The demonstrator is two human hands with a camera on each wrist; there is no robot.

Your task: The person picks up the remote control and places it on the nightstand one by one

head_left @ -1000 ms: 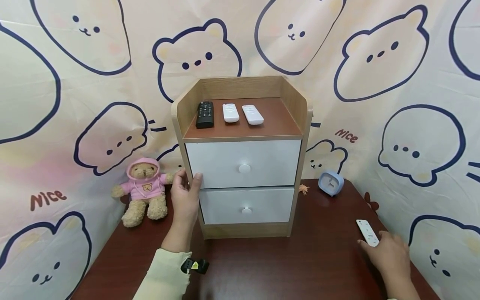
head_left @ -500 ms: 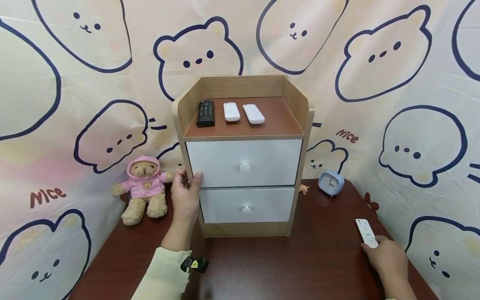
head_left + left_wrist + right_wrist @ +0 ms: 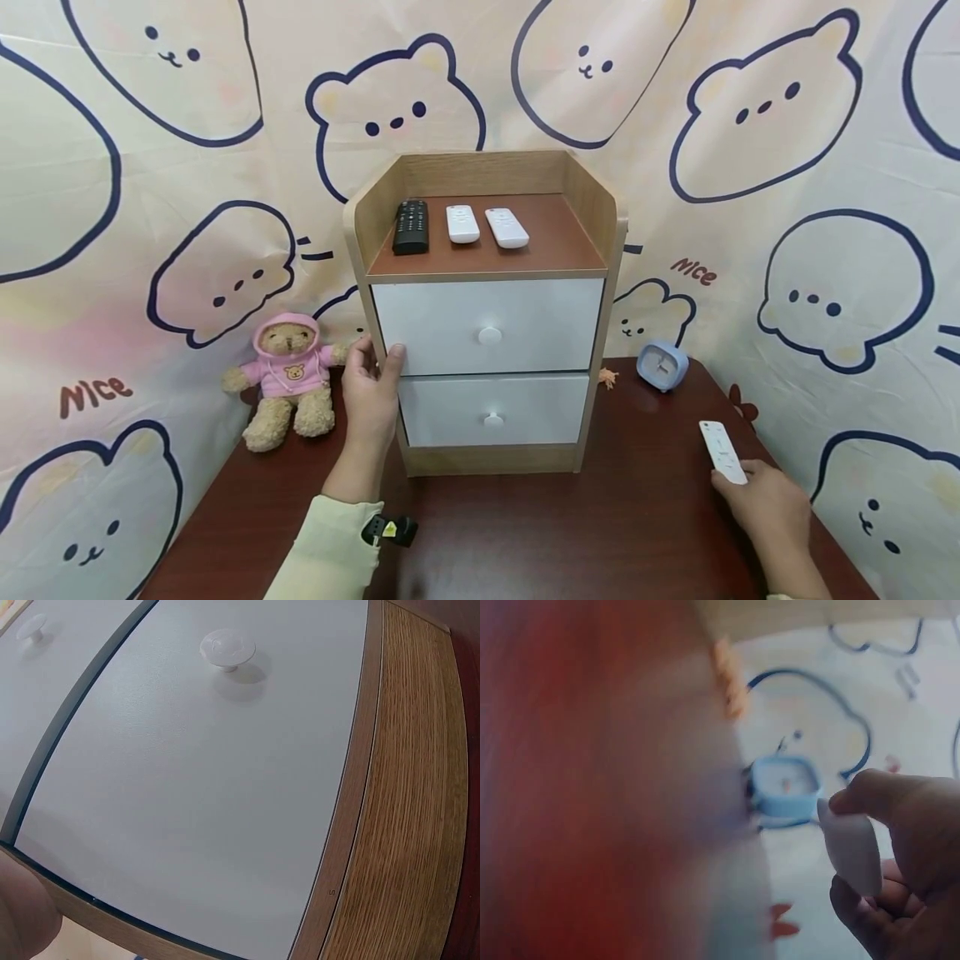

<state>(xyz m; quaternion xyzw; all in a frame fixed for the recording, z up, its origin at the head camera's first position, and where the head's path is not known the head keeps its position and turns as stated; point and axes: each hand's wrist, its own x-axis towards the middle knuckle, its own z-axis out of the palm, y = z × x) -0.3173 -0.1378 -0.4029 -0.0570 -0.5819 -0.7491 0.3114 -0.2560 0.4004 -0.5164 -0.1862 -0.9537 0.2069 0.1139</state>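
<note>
A small wooden cabinet (image 3: 491, 460) with two white drawers stands on the table. My left hand (image 3: 369, 408) holds its left side edge, thumb at the front and fingers along the side. In the left wrist view, part of the thumb (image 3: 28, 915) shows by the white drawer front (image 3: 195, 772). On the right, my right hand (image 3: 772, 508) pinches a white remote control (image 3: 723, 452) by its near end, held over the table. The right wrist view shows that remote (image 3: 851, 851) edge-on between thumb and fingers. Both drawers are closed.
On the cabinet top lie a black remote (image 3: 411, 227) and two white remotes (image 3: 462, 224). A teddy bear (image 3: 291, 379) in a pink hoodie sits at the left. A blue clock (image 3: 662, 367) stands at the back right of the dark red table (image 3: 600, 533). Printed cloth hangs behind.
My right hand has raised the white remote and moved it slightly left and away from me. The left hand stays in place on the cabinet.
</note>
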